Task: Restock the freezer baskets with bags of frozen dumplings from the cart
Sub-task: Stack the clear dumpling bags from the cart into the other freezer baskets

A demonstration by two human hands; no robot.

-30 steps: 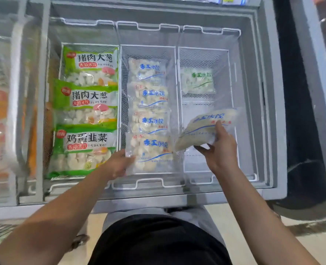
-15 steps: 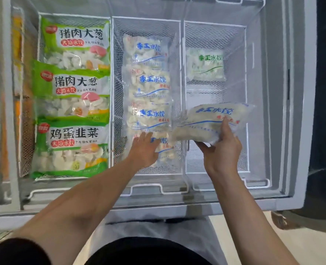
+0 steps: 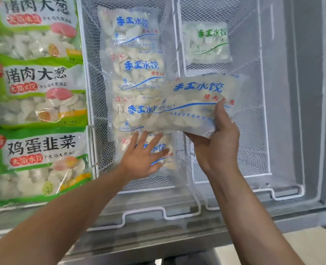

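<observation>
Over the middle basket (image 3: 93,77), the right hand (image 3: 218,148) grips a blue-print bag (image 3: 194,104), now lower; the left hand (image 3: 142,158), fingers spread, has flattened the nearest bag (image 3: 158,150), ready for stacking.

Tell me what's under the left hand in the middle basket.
The left hand lies flat on the nearest blue-print dumpling bag in the middle basket. Whatever lies beneath that bag is covered.

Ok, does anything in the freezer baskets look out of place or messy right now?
Nothing spilled or torn. One oddity: the right basket holds a single green-print bag, while the blue-print bag in the right hand matches the middle basket's row, where the left hand presses.
</observation>
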